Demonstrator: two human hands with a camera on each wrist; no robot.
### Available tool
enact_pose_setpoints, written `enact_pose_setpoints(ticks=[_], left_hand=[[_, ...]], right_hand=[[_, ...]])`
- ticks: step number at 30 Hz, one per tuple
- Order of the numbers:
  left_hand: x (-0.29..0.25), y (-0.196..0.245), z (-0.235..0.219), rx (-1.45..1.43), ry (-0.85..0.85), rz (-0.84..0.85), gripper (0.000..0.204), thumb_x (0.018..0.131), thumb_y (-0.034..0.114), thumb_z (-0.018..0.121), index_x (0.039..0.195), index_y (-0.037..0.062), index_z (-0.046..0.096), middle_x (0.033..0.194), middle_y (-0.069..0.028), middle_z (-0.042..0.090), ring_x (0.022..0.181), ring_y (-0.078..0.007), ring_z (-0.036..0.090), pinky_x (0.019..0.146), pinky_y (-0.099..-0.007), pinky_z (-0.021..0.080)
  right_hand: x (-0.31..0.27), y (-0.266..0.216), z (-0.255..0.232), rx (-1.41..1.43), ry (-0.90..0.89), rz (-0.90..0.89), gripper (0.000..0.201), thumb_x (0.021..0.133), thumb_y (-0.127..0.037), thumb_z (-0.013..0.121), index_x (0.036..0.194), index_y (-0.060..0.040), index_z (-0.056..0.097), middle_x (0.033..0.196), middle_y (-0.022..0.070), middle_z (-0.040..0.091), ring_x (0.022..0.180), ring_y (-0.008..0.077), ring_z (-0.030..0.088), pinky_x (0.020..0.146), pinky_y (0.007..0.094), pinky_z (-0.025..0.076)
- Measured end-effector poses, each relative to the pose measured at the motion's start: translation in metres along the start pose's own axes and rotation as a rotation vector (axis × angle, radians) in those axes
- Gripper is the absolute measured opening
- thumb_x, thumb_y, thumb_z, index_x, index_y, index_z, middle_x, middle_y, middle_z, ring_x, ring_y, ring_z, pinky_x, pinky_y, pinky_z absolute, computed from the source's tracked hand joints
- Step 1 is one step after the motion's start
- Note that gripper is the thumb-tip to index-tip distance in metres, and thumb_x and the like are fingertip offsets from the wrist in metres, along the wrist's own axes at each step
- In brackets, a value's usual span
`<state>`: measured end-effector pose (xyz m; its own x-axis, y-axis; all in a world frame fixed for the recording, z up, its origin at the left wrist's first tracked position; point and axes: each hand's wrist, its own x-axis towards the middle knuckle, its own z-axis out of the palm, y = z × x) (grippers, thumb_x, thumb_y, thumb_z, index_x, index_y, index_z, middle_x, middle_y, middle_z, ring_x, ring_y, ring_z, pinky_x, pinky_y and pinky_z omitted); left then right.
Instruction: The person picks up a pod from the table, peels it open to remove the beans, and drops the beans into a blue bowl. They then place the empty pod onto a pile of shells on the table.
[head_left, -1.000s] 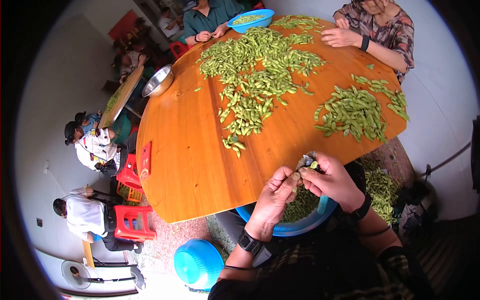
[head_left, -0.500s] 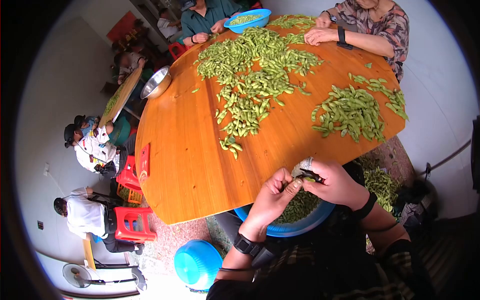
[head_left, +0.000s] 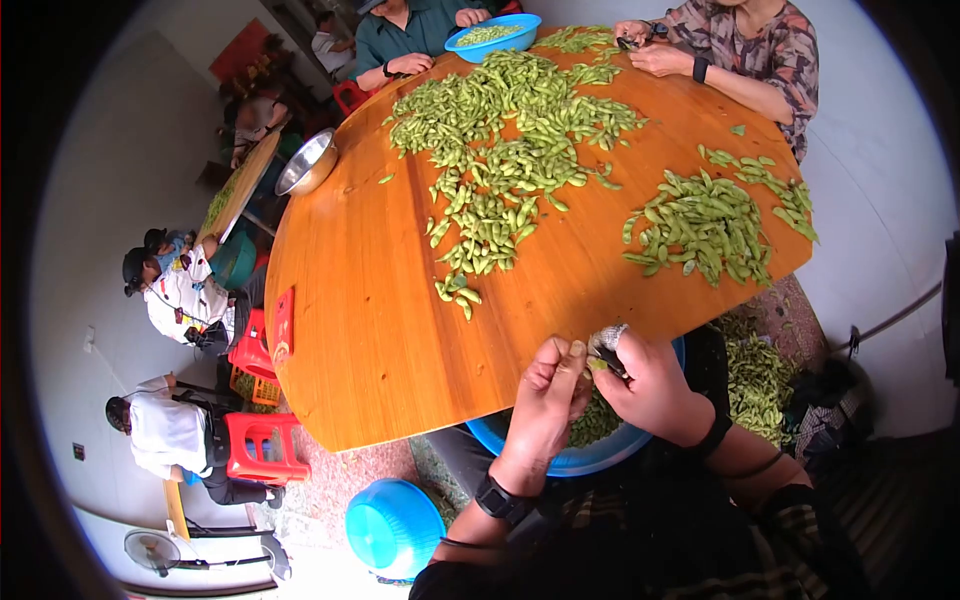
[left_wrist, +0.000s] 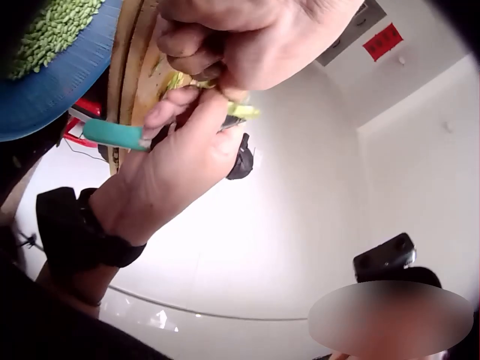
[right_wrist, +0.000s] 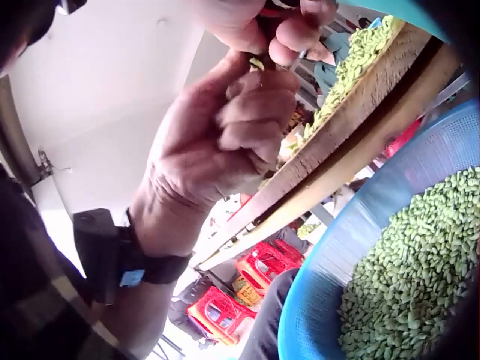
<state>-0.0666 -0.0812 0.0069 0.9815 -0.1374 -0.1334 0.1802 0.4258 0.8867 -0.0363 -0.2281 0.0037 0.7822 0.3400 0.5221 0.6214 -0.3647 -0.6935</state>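
My left hand [head_left: 545, 410] and right hand [head_left: 655, 390] meet over a blue basin [head_left: 590, 463] at the table's edge. Left thumb and finger pinch a green pod [right_wrist: 256, 64], mostly hidden by the fingers. In my right hand I grip a tool whose teal handle [left_wrist: 112, 135] sticks out past the fingers; its working end is hidden. A pale green pod piece [left_wrist: 244, 111] shows beside the right hand's fingers. One right finger wears a whitish wrap [head_left: 609, 336]. Shelled green beans [right_wrist: 420, 262] fill much of the basin, whose side is perforated.
On the wooden table [head_left: 350, 340] lie a large heap of pods [head_left: 500, 150] and a smaller one [head_left: 705, 225]. Two people sit across, near another blue basin [head_left: 515, 38]. A steel bowl [head_left: 307, 165] stands at the left edge. Red stools [head_left: 265, 445] and another blue tub [head_left: 395, 530] are on the floor.
My fingertips have shifted slightly left and the left hand has turned more upright. Across the table, one person's hand has moved to the basin, and the other now raises a dark object.
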Motion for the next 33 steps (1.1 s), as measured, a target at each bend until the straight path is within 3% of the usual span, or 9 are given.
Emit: enact_pose_setpoints(ticks=[4, 6, 8, 10, 12, 16, 19, 28, 33], left_hand=[[-0.012, -0.015, -0.019, -0.278, 0.11, -0.074, 0.008, 0.1, 0.012, 0.047, 0.095, 0.0101, 0.054, 0.068, 0.0046, 0.042, 0.049, -0.0039, 0.03, 0.044, -0.0197, 0.023], [-0.021, -0.014, -0.027, 0.522, -0.095, 0.004, 0.008, 0.098, 0.009, 0.05, 0.103, 0.0096, 0.057, 0.071, 0.0031, 0.047, 0.052, -0.0046, 0.038, 0.047, -0.0198, 0.03], [-0.027, 0.004, -0.02, 0.704, -0.107, -0.088, 0.015, 0.093, 0.005, 0.055, 0.108, 0.0072, 0.058, 0.08, -0.002, 0.058, 0.062, -0.0129, 0.055, 0.056, -0.0245, 0.044], [-0.024, 0.016, -0.017, 1.119, -0.214, 0.51, 0.017, 0.087, 0.002, 0.06, 0.104, 0.0044, 0.061, 0.09, -0.0083, 0.063, 0.076, -0.0247, 0.064, 0.067, -0.0315, 0.051], [-0.012, 0.037, -0.03, 1.289, 0.036, 0.479, 0.022, 0.077, -0.005, 0.059, 0.096, 0.0029, 0.065, 0.095, -0.0148, 0.063, 0.086, -0.0343, 0.065, 0.073, -0.0367, 0.053], [0.048, 0.053, -0.091, 1.757, 0.415, 0.556, 0.022, 0.078, 0.002, 0.062, 0.1, 0.0058, 0.066, 0.1, -0.0176, 0.059, 0.095, -0.0386, 0.058, 0.077, -0.0444, 0.051], [0.065, 0.058, -0.105, 1.666, 0.415, 0.558, 0.017, 0.079, 0.004, 0.064, 0.096, 0.0034, 0.066, 0.1, -0.0174, 0.06, 0.095, -0.0365, 0.059, 0.078, -0.0429, 0.051], [0.035, 0.026, -0.033, 0.956, 0.238, 0.281, 0.018, 0.092, 0.008, 0.059, 0.107, -0.0003, 0.064, 0.086, -0.016, 0.065, 0.069, -0.0213, 0.066, 0.062, -0.0314, 0.051], [0.023, 0.019, -0.021, 1.12, 0.14, 0.341, 0.036, 0.091, 0.005, 0.058, 0.127, -0.0015, 0.055, 0.095, -0.0222, 0.062, 0.087, -0.037, 0.065, 0.074, -0.0388, 0.052]], right_hand=[[0.004, 0.006, -0.013, 0.021, 0.118, 0.174, 0.013, 0.082, -0.009, 0.065, 0.09, -0.0009, 0.059, 0.065, 0.0149, 0.058, 0.054, 0.0297, 0.06, 0.047, 0.0367, 0.043], [0.018, 0.025, -0.041, -0.095, -0.043, 0.401, 0.02, 0.087, -0.017, 0.065, 0.094, 0.0006, 0.06, 0.067, 0.0166, 0.061, 0.055, 0.0265, 0.061, 0.049, 0.0347, 0.044], [0.027, 0.066, -0.057, -0.159, 0.111, 0.275, 0.023, 0.087, -0.018, 0.065, 0.096, 0.0026, 0.059, 0.072, 0.0189, 0.061, 0.062, 0.03, 0.061, 0.055, 0.0384, 0.046], [0.031, 0.082, -0.076, -0.231, 0.065, 0.377, 0.022, 0.088, -0.013, 0.06, 0.099, 0.0042, 0.053, 0.078, 0.0216, 0.059, 0.066, 0.0332, 0.061, 0.058, 0.0399, 0.045], [0.021, 0.112, -0.083, -0.436, 0.122, 0.097, 0.031, 0.09, -0.007, 0.054, 0.12, 0.0035, 0.052, 0.071, 0.0124, 0.055, 0.059, 0.0186, 0.056, 0.054, 0.0309, 0.043], [0.023, 0.1, -0.084, -0.247, 0.1, 0.154, 0.014, 0.09, -0.009, 0.053, 0.095, 0.0042, 0.049, 0.07, 0.0172, 0.056, 0.058, 0.0289, 0.059, 0.054, 0.0374, 0.045], [0.026, 0.055, -0.076, 0.211, 0.022, 0.508, 0.02, 0.095, -0.006, 0.046, 0.11, 0.0013, 0.056, 0.065, 0.0027, 0.054, 0.048, 0.0079, 0.054, 0.044, 0.0236, 0.043], [0.032, 0.022, -0.004, 0.694, -0.311, 0.458, 0.011, 0.097, -0.008, 0.048, 0.102, -0.0013, 0.056, 0.069, 0.0002, 0.056, 0.052, 0.0048, 0.051, 0.047, 0.0204, 0.042], [0.032, 0.006, -0.013, 0.719, -0.36, 0.617, 0.011, 0.096, -0.009, 0.049, 0.095, -0.0008, 0.056, 0.068, 0.0001, 0.056, 0.052, 0.0049, 0.052, 0.046, 0.0217, 0.041]])
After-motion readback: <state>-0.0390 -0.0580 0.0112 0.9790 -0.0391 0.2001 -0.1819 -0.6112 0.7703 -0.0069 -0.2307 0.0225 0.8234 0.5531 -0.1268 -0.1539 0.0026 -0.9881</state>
